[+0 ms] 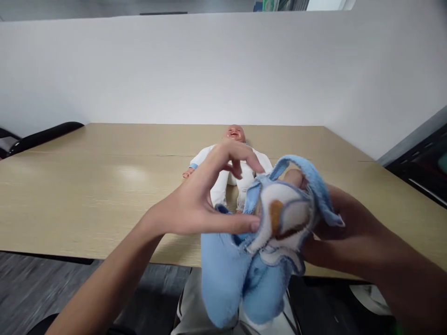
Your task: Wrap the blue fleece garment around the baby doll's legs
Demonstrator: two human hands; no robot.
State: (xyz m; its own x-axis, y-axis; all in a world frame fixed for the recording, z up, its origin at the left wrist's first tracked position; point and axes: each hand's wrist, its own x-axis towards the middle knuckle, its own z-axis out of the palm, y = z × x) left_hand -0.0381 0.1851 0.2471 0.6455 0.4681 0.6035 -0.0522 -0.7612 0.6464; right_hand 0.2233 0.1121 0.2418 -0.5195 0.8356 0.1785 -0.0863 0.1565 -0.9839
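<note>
Light blue doll overalls (223,274) with a white and orange patch on the bib hang over the table's front edge. My right hand (335,228) grips them from the right; a fingertip shows beneath the raised strap (300,163), and the other fingers are hidden behind the cloth. On the left, my left hand (199,200) curves in a wide C, fingers apart from the thumb. Its thumb tip touches or nearly touches the bib's left side. Beyond the hands a baby doll (235,133) in white clothes with blue cuffs lies face up, legs toward me, partly hidden by my left hand.
The light wooden table (87,200) reaches back to a white partition (174,70). A black chair part (49,135) is at the left edge, and a dark object (419,163) stands at the right. My lap, in grey trousers (195,302), is below the table edge.
</note>
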